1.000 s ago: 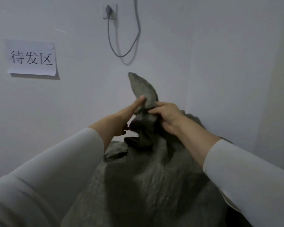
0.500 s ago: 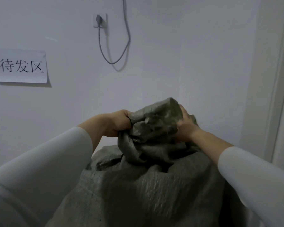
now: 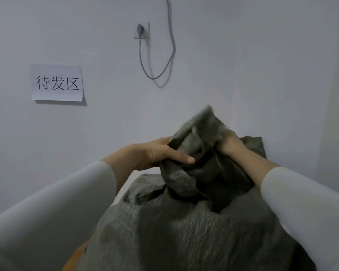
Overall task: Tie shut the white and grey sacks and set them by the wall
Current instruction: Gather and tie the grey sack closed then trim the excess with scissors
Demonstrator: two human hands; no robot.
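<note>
**Grey sack, knot half made**

The left hand [image 3: 159,153] grips the bunched neck [image 3: 186,178], thumb laid across it. The right hand [image 3: 231,143] clutches the far flap. Both hold the grey sack [image 3: 184,231], which stands close to the wall [image 3: 243,75]. The knot looks unfinished to me — next the flaps need crossing and pulling tight. Half a second ago the cloth sat wadded between the fists — now one flap stands up.

Grey-green woven sack [image 3: 184,231], white sleeves [image 3: 57,208], pale grey wall [image 3: 243,75], white sign [image 3: 57,83] w/ black chars, grey cable [image 3: 154,78]

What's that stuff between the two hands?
The bunched-up neck of the grey sack; left hand and right hand both grip it. Head view shows it.
</note>
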